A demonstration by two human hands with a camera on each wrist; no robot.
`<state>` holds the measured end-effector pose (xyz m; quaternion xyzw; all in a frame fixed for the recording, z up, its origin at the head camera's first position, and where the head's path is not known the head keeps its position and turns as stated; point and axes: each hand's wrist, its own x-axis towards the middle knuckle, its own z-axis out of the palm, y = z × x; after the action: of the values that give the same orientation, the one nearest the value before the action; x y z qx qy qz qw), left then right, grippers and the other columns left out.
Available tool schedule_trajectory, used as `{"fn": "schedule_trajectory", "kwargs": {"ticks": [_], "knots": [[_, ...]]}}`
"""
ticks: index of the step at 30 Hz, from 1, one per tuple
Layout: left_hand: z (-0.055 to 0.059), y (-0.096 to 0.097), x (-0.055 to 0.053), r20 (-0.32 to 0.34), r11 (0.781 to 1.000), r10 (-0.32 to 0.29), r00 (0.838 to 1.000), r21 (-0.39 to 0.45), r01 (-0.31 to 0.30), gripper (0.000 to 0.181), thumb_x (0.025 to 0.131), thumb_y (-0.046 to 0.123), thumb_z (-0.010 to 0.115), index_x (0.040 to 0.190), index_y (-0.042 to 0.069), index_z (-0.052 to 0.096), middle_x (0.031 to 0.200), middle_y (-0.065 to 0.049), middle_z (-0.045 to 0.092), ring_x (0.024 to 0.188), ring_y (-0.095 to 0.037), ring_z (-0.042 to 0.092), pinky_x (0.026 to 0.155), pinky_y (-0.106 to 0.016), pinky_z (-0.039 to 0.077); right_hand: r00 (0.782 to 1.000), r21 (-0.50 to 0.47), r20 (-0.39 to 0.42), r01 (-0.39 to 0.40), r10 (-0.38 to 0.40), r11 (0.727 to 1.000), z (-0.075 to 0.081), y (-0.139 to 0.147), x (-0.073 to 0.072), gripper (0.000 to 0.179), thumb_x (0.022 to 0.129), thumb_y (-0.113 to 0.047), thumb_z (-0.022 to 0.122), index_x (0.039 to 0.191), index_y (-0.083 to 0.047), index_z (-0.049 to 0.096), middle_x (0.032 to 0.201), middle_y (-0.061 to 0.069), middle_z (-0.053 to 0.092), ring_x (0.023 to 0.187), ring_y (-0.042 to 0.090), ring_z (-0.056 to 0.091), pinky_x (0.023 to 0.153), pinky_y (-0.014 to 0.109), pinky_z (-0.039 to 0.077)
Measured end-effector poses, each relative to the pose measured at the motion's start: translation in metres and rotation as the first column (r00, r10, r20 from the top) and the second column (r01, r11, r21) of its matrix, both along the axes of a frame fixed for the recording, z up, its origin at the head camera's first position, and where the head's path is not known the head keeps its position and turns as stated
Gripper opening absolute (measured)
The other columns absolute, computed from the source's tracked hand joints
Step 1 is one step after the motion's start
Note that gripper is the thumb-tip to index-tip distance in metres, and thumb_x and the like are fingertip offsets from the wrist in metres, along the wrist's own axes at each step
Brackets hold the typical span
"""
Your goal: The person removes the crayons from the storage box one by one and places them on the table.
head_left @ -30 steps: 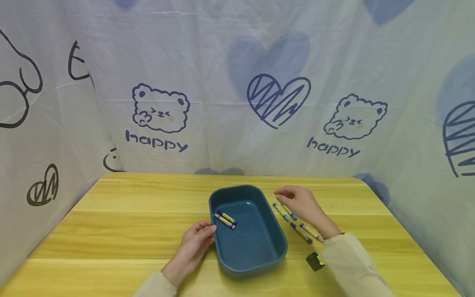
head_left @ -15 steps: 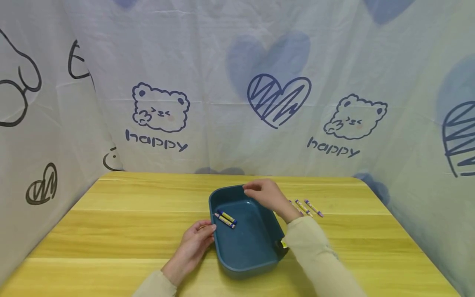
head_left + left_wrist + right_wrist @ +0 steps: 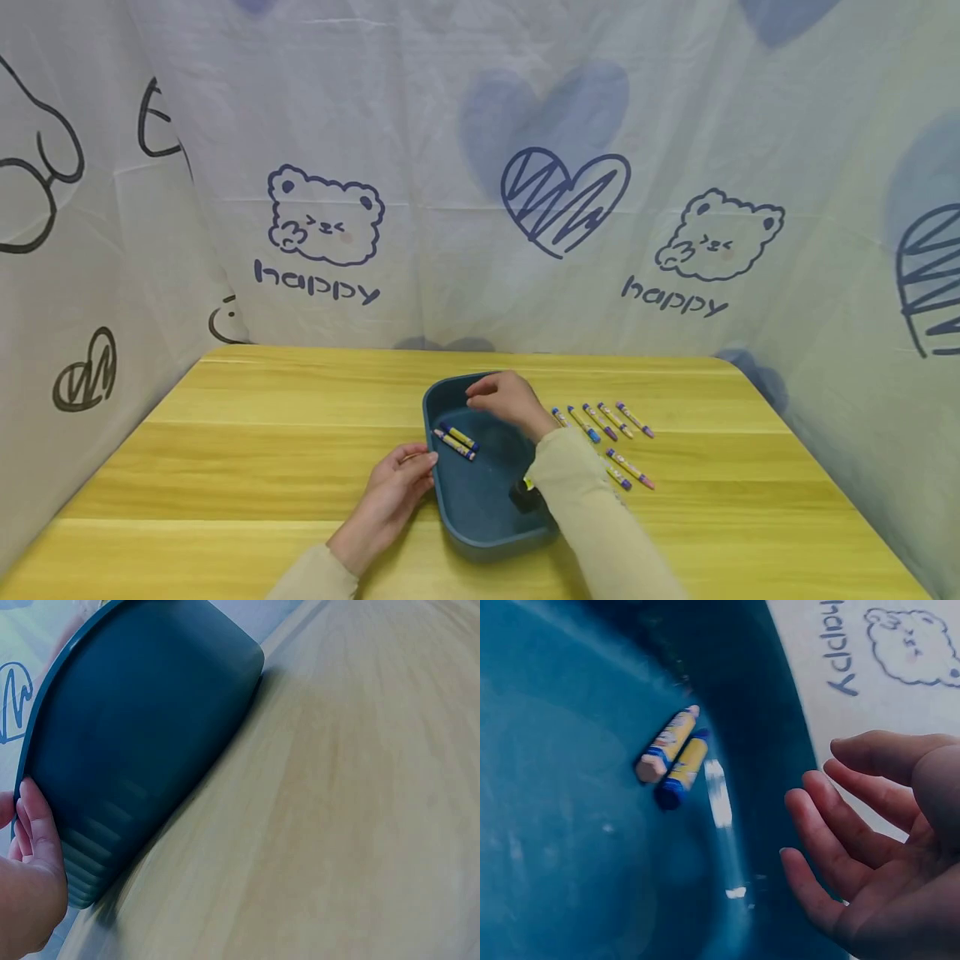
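Note:
A dark blue rectangular bin point(image 3: 487, 500) stands on the table with two crayons point(image 3: 456, 443) lying side by side near its left wall. My left hand point(image 3: 393, 492) holds the bin's left rim, fingers along the outer wall in the left wrist view. Over the far part of the bin hovers my right hand point(image 3: 510, 402). In the right wrist view its fingers point(image 3: 847, 847) are loosely bent and spread apart, and nothing shows between them. The same view has the two crayons point(image 3: 671, 754), one pale pink, one blue, on the bin's floor. My right sleeve hides part of the right rim.
On the wooden table point(image 3: 262, 450), right of the bin, several crayons point(image 3: 615, 421) lie in a slanted row. Closer to me is a pink-tipped crayon point(image 3: 630, 468) beside a purple one point(image 3: 617, 473). A printed cloth point(image 3: 442, 208) hangs behind the table and along both sides.
My right hand has moved left from above the crayons on the table to over the bin, uncovering more of the row. My left hand and the two crayons in the bin stay put.

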<state>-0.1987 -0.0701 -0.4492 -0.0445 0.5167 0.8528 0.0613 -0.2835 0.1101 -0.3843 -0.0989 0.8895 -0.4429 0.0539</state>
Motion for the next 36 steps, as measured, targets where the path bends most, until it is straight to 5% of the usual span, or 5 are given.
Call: {"fn": "schedule_trajectory", "kwargs": {"ticks": [12, 25, 36], "knots": [[0.000, 0.001, 0.000, 0.000, 1.000, 0.000, 1.000, 0.003, 0.000, 0.012, 0.092, -0.005, 0.056, 0.101, 0.001, 0.052, 0.081, 0.000, 0.057, 0.071, -0.008, 0.055, 0.066, -0.019, 0.048, 0.998, 0.031, 0.063, 0.016, -0.018, 0.999, -0.028, -0.011, -0.004, 0.019, 0.086, -0.014, 0.074, 0.099, 0.000, 0.073, 0.089, 0.006, 0.070, 0.074, 0.016, 0.066, 0.070, 0.031, 0.054], [0.002, 0.000, -0.001, 0.006, 1.000, -0.003, 1.000, -0.001, 0.003, 0.013, 0.092, -0.005, 0.055, 0.104, -0.001, 0.050, 0.081, 0.000, 0.056, 0.071, -0.009, 0.054, 0.066, -0.020, 0.048, 0.996, -0.022, 0.093, 0.008, -0.006, 1.000, -0.035, -0.014, -0.003, 0.020, 0.079, -0.007, 0.078, 0.098, 0.001, 0.074, 0.094, 0.009, 0.070, 0.084, 0.020, 0.064, 0.076, 0.034, 0.054], [0.002, 0.001, -0.001, 0.010, 1.000, 0.002, 1.000, -0.007, -0.002, 0.014, 0.092, -0.005, 0.055, 0.105, -0.001, 0.049, 0.081, 0.000, 0.056, 0.071, -0.008, 0.054, 0.066, -0.020, 0.048, 0.998, 0.052, 0.036, -0.050, 0.048, 0.997, -0.041, -0.018, -0.001, 0.015, 0.078, -0.002, 0.078, 0.092, 0.000, 0.075, 0.088, 0.007, 0.071, 0.077, 0.014, 0.062, 0.070, 0.028, 0.053]]}}
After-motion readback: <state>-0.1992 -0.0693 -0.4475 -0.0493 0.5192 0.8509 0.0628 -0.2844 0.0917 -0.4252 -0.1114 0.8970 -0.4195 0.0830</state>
